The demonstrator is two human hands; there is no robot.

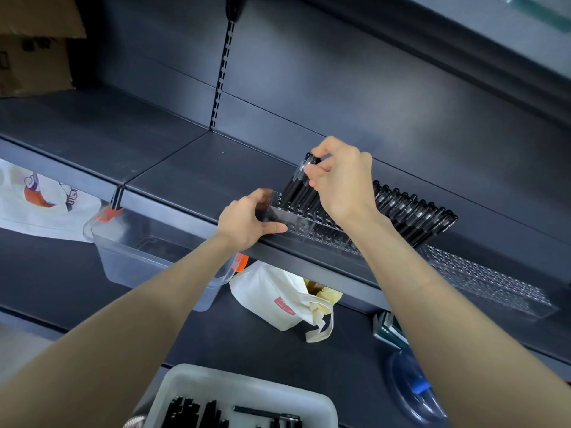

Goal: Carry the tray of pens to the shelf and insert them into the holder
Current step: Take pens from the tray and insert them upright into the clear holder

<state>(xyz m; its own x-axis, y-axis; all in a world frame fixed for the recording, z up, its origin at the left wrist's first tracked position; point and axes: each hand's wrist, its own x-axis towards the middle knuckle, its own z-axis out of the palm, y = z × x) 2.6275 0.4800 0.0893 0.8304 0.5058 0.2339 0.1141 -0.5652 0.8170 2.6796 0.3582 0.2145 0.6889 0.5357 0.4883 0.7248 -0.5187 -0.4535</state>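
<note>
Insertion was the step in hand: the grey tray [191,385] sat low in the view, near the person and well apart from the shelf [185,168], with loose pens [191,412] still lying in it. The clear holder [298,218] stood at the shelf's front edge. A row of seated pens [414,211] leaned in its right part, while its left holes looked unfilled.

The right hand [343,183] was raised over the holder, wrist bent down. Its fingers [312,175] pinched the cap ends of a bundle of black pens [298,189], whose tips reached down to the holes. Whether any tip was already seated could not be told.

The left hand [244,222] reached forward and gripped the holder's left end, thumb along the front wall and fingers curled over the top.

The next move probably called for steadying the holder and guiding each tip into a separate hole before letting go.
</note>
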